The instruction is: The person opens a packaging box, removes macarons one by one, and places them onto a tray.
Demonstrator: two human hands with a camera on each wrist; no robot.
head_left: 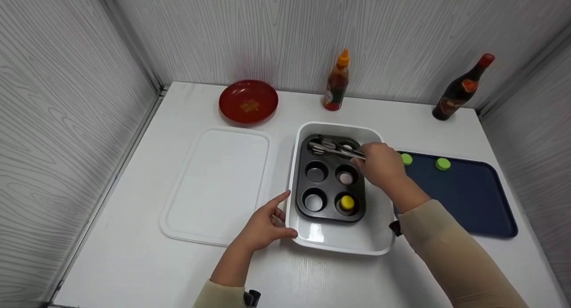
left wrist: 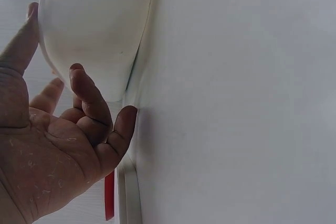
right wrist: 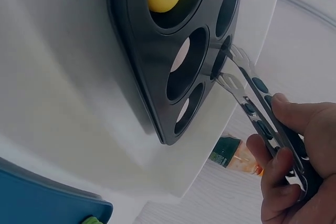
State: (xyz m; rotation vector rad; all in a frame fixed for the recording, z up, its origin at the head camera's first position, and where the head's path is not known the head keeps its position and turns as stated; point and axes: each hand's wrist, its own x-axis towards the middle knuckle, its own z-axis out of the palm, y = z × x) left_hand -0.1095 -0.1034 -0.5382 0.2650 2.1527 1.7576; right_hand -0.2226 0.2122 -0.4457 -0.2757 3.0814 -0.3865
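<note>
My right hand (head_left: pixel 381 165) grips a pair of metal tongs (head_left: pixel 337 152); their tips reach the far left cup of a dark muffin tin (head_left: pixel 331 183). Inside the right wrist view, the tongs' slotted ends stand slightly apart, and whether anything lies between them I cannot tell. The tin sits in a white tub (head_left: pixel 377 232). A yellow round piece (head_left: pixel 347 203) lies in the near right cup, and a pale pinkish one (head_left: pixel 345 178) in the cup behind it. Something whitish shows in the far right cup. Thumb and fingertips of my left hand (head_left: pixel 261 227) touch the tub's near left corner from outside.
Right of the tub lies a dark blue tray (head_left: pixel 464 196) bearing green round pieces (head_left: pixel 442 164). A white lid-like board (head_left: pixel 218 183) lies left. Behind stand a red plate (head_left: pixel 248 101), a sauce bottle (head_left: pixel 337 83) and a dark bottle (head_left: pixel 461 89). Walls enclose the table.
</note>
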